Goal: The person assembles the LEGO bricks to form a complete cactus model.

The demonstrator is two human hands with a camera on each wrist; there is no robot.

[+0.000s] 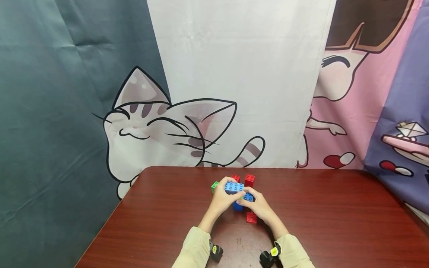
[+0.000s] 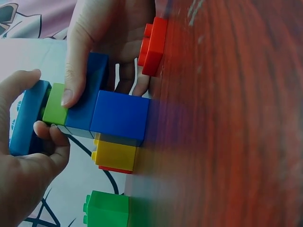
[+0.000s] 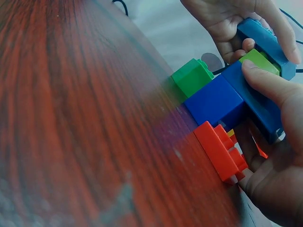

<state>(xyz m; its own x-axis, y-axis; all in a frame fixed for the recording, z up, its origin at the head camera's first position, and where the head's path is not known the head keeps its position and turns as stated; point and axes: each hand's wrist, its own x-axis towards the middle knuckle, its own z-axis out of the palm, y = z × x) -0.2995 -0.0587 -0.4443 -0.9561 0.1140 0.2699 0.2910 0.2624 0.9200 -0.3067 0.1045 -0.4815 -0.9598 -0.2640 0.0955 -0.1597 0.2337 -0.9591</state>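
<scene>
My left hand holds a light blue brick by its sides, thumb and fingers bent round it. Just under it is a lime green brick, and a narrow gap with studs shows between the two. The green brick sits on a longer blue brick. My right hand grips that blue brick, its thumb lying along the side near the green one. Below stands a dark blue block on the table. The right hand's other fingers are partly hidden behind the stack.
On the brown table, a red brick lies nearer me, beside the right hand. Two red bricks, one fully visible, stand behind the stack. A green brick is at the left; a yellow brick shows behind the block.
</scene>
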